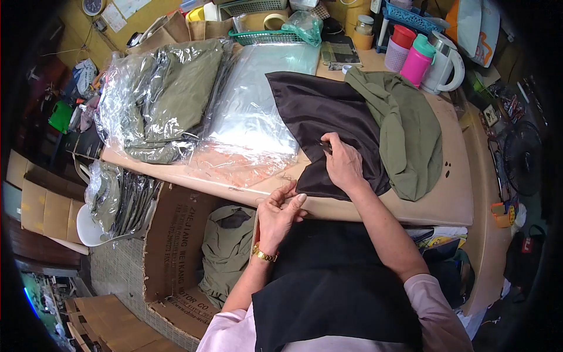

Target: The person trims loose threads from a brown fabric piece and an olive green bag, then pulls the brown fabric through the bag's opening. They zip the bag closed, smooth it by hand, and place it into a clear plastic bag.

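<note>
A dark brown shiny cloth (pixel 325 108) lies spread on the table, joined or overlapped at its right by bunched olive green cloth (pixel 407 129). At the near left corner of the dark cloth, my left hand (pixel 280 212) is closed, thumb and fingers pinching its edge. My right hand (pixel 345 163) rests over the middle of the dark cloth with fingers curled round a small dark tool (pixel 326 148). Only the tool's tip shows, so its kind is hard to make out; it resembles thread snips.
Clear plastic bags (pixel 252 100) lie left of the cloth, beside bagged olive garments (pixel 176 94). A pink bottle (pixel 415 61) and a kettle (pixel 441 64) stand at the back right. Below the table edge, a cardboard box (pixel 176 252) holds olive cloth (pixel 226 252).
</note>
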Motion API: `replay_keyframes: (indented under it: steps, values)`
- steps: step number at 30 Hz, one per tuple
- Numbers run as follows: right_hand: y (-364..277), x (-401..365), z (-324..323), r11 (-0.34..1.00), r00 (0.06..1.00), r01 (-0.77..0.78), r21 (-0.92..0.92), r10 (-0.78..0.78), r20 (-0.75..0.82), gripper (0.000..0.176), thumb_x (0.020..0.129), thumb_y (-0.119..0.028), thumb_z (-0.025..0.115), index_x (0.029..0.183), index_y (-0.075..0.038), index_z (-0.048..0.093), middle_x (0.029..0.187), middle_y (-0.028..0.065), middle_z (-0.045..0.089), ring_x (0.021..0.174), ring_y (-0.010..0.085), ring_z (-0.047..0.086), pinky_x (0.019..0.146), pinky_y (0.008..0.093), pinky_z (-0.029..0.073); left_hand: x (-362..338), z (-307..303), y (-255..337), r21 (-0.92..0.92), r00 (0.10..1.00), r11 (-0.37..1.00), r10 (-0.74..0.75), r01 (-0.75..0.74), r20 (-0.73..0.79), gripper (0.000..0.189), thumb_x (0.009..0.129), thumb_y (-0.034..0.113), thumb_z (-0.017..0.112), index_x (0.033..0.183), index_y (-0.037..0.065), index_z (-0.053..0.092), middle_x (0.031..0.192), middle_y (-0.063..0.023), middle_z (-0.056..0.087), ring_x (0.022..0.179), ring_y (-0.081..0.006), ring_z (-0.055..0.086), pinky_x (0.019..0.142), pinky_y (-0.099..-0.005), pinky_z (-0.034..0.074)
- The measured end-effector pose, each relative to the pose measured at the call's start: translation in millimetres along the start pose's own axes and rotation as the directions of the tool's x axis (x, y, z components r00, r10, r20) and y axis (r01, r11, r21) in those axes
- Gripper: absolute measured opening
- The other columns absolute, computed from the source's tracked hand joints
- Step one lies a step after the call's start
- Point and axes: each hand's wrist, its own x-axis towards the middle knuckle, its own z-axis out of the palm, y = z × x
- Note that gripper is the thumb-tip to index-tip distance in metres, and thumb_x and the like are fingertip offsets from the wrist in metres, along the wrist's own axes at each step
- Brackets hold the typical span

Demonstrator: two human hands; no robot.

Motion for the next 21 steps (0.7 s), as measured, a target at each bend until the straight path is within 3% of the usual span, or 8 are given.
replay_keyframes:
  steps: [6,8,9,12,14,18,20,21]
  values:
    - [-2,2,-3,1.0,1.0,-0.007,0.005,0.007,0.003,0.029,0.087,-0.005,0.064,0.114,-0.007,0.053,0.095,0.0174,0.071,0.092,0.0385,0.067,0.08,0.0495,0.05,19,-6,-23,-0.082,0.993,0.99,-0.111,0.113,0.026,0.021,0.096,0.014,0.069,0.108,-0.003,0.065,0.095,-0.009,0.07,0.069,-0.0132,0.069,0.059,-0.0204,0.054]
    - [-1,1,-4,0.999,0.999,-0.039,0.03,0.039,0.004,0.028,0.089,-0.005,0.062,0.115,-0.007,0.053,0.096,0.0179,0.071,0.094,0.0385,0.068,0.08,0.05,0.05,16,-3,-34,-0.464,0.995,0.881,-0.085,0.098,0.049,0.016,0.097,0.012,0.066,0.101,-0.003,0.064,0.095,-0.0112,0.069,0.09,-0.0206,0.072,0.075,-0.0243,0.061]
    - [1,1,-2,0.999,0.999,-0.039,0.032,0.039,0.003,0.028,0.089,-0.005,0.062,0.115,-0.007,0.053,0.096,0.0179,0.071,0.094,0.0385,0.068,0.08,0.05,0.05,14,-3,-31,-0.462,0.995,0.882,-0.083,0.097,0.05,0.016,0.097,0.012,0.066,0.101,-0.003,0.064,0.095,-0.0112,0.069,0.09,-0.0206,0.072,0.075,-0.0243,0.061]
    - [8,3,1,0.994,0.997,-0.055,0.09,0.059,-0.045,0.028,0.091,-0.011,0.064,0.117,-0.008,0.053,0.098,0.0183,0.071,0.095,0.0384,0.068,0.082,0.0495,0.051,9,-4,-19,-0.678,0.982,0.712,-0.156,0.185,0.104,0.018,0.101,0.012,0.058,0.098,-0.005,0.062,0.105,-0.0186,0.069,0.106,-0.0276,0.07,0.088,-0.0289,0.061]
    - [6,7,-3,0.975,0.991,-0.129,0.179,0.12,0.063,0.036,0.092,-0.022,0.068,0.121,-0.009,0.053,0.104,0.0189,0.07,0.098,0.0374,0.068,0.085,0.0467,0.051,8,-8,-17,-0.691,0.973,0.686,-0.141,0.228,0.181,0.021,0.102,0.012,0.055,0.1,-0.008,0.06,0.111,-0.0197,0.066,0.116,-0.0338,0.065,0.097,-0.0347,0.059]
    - [-20,-1,-37,0.936,0.985,-0.122,0.33,0.073,0.158,0.046,0.09,-0.034,0.071,0.125,-0.011,0.053,0.111,0.0186,0.069,0.101,0.036,0.068,0.088,0.0443,0.051,6,-8,-1,-0.7,0.975,0.685,-0.07,0.2,0.211,0.021,0.102,0.011,0.055,0.1,-0.009,0.06,0.108,-0.0183,0.066,0.118,-0.0347,0.064,0.1,-0.0365,0.057]
    - [-31,-8,-51,0.955,0.945,-0.126,0.268,0.033,0.325,0.049,0.089,-0.035,0.072,0.127,-0.01,0.053,0.117,0.0178,0.068,0.103,0.0348,0.067,0.089,0.0433,0.051,2,-10,5,-0.634,0.979,0.756,-0.043,0.161,0.197,0.024,0.104,0.014,0.053,0.101,-0.008,0.061,0.104,-0.0161,0.065,0.102,-0.029,0.07,0.085,-0.0296,0.061]
    - [-20,-14,-40,0.977,0.971,-0.029,0.212,-0.023,0.24,0.045,0.089,-0.03,0.073,0.123,-0.009,0.054,0.113,0.0164,0.069,0.1,0.0344,0.068,0.086,0.0438,0.051,10,-29,-2,-0.674,0.976,0.729,0.04,0.118,0.214,0.028,0.106,0.019,0.05,0.102,-0.006,0.062,0.101,-0.014,0.066,0.092,-0.0226,0.068,0.075,-0.0258,0.057]
